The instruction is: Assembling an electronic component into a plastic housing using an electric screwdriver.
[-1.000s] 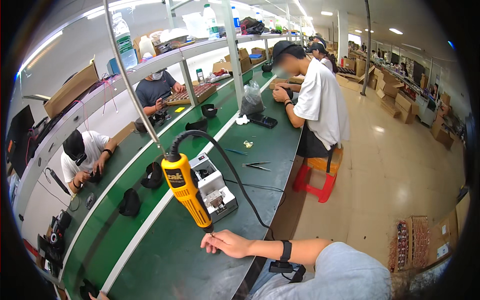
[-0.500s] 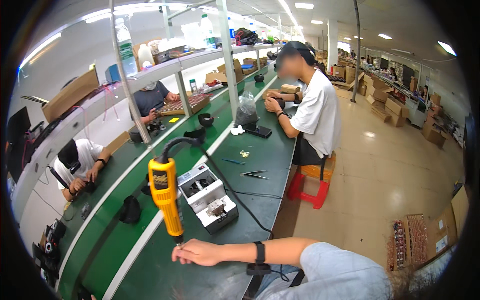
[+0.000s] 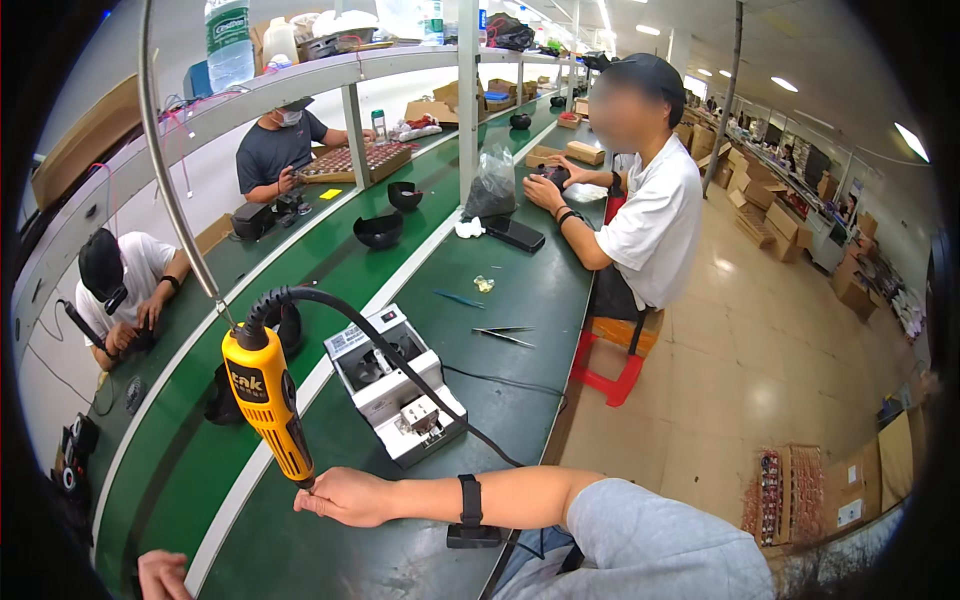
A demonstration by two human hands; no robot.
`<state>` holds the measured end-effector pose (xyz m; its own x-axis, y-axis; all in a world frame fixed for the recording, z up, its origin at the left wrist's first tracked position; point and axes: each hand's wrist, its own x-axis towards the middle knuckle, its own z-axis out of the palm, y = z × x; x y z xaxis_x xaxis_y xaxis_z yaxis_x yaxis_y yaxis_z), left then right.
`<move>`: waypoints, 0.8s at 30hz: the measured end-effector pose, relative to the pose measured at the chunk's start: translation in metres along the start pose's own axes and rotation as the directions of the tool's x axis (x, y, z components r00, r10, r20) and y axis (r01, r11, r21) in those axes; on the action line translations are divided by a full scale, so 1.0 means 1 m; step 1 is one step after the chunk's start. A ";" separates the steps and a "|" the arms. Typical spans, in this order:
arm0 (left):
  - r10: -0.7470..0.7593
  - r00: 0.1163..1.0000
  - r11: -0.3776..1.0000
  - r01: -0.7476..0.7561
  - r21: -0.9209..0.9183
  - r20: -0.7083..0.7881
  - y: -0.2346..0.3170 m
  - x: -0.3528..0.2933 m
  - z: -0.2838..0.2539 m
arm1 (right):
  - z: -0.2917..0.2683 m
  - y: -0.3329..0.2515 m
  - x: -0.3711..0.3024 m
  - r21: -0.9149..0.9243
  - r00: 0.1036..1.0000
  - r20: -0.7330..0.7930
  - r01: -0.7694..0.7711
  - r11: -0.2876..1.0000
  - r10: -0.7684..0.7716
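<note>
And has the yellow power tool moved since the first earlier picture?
Yes, to the person's left, away from the white machine: the yellow power tool overlapped its edge then; now a gap shows.

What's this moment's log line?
right hand: closed at tip of yellow electric driver | left hand: partly in view | white machine: right of driver

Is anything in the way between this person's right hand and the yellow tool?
Nothing visible is. The right hand is at the lower tip of the yellow tool, fingers closed there. The tool's black cable loops off to the right, across the view of the white machine, not between them.
</note>
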<state>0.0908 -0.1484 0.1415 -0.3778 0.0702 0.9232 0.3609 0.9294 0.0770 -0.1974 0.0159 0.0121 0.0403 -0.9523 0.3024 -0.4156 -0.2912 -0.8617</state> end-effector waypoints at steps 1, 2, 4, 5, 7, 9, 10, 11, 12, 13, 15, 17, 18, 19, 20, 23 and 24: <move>0.094 0.995 0.993 -0.093 -0.074 0.014 -0.002 0.007 0.022 | 0.000 0.001 0.000 0.000 1.000 -0.002 -0.003 1.000 0.003; 0.094 0.996 0.993 -0.093 -0.078 0.010 0.003 0.005 0.048 | -0.001 0.001 -0.002 0.037 0.994 -0.112 0.001 0.999 0.003; -0.590 0.803 0.806 0.581 0.112 0.085 0.026 0.000 0.108 | -0.004 0.001 -0.007 0.066 0.977 -0.212 0.002 0.998 0.013; -0.840 0.538 0.539 0.814 0.217 0.068 0.028 -0.005 0.134 | -0.006 -0.001 -0.010 0.121 0.956 -0.294 0.040 0.992 -0.003; -0.837 0.532 0.543 0.837 0.067 0.130 0.015 -0.040 0.178 | -0.003 -0.002 -0.008 0.175 0.934 -0.358 0.091 0.980 -0.023; -0.788 0.578 0.589 0.808 -0.016 0.210 0.022 -0.046 0.214 | -0.004 0.006 -0.010 0.088 0.936 -0.347 0.104 0.991 -0.067; -0.742 0.646 0.642 0.762 -0.086 0.177 0.023 -0.051 0.227 | -0.005 0.004 -0.010 0.103 0.956 -0.290 0.084 0.991 -0.051; -0.695 0.706 0.690 0.708 -0.150 0.135 0.024 -0.055 0.236 | -0.004 0.004 -0.009 0.108 0.964 -0.263 0.076 0.991 -0.045; -0.717 0.679 0.666 0.734 -0.133 0.160 0.026 -0.056 0.241 | -0.004 0.005 -0.011 0.054 0.960 -0.273 0.075 0.996 -0.058; -0.741 0.657 0.644 0.754 -0.132 0.140 0.025 -0.056 0.240 | -0.003 0.004 -0.011 0.005 0.960 -0.270 0.079 0.997 -0.075; -0.736 0.668 0.657 0.744 -0.122 0.105 0.023 -0.057 0.233 | 0.002 0.008 -0.008 0.098 0.976 -0.214 0.051 0.994 -0.029; -0.778 0.625 0.610 0.777 -0.156 0.069 0.019 -0.067 0.227 | 0.003 0.011 -0.005 0.018 0.977 -0.202 0.073 0.997 -0.068; -0.767 0.638 0.622 0.767 -0.158 0.070 0.017 -0.071 0.228 | -0.001 0.011 -0.005 -0.056 0.978 -0.195 0.066 0.996 -0.075; -0.760 0.647 0.632 0.759 -0.156 0.066 0.015 -0.070 0.237 | -0.005 0.019 -0.009 -0.083 0.981 -0.190 0.033 0.996 -0.048; -0.743 0.669 0.662 0.741 -0.113 0.027 0.022 -0.074 0.224 | 0.007 0.018 -0.004 -0.096 0.975 -0.171 0.126 0.987 -0.141; -0.703 0.709 0.695 0.702 -0.153 0.060 0.012 -0.081 0.234 | -0.007 0.010 -0.005 -0.150 0.981 -0.146 0.110 0.983 -0.132; -0.698 0.715 0.703 0.695 -0.152 0.039 0.017 -0.084 0.231 | -0.005 -0.002 -0.003 -0.168 0.989 -0.136 0.043 0.985 -0.066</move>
<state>-0.0680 -0.0549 -0.0216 -0.5552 -0.5848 0.5915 0.1211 0.6467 0.7531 -0.2012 0.0194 0.0149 -0.0562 -0.9099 0.4110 -0.5600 -0.3121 -0.7675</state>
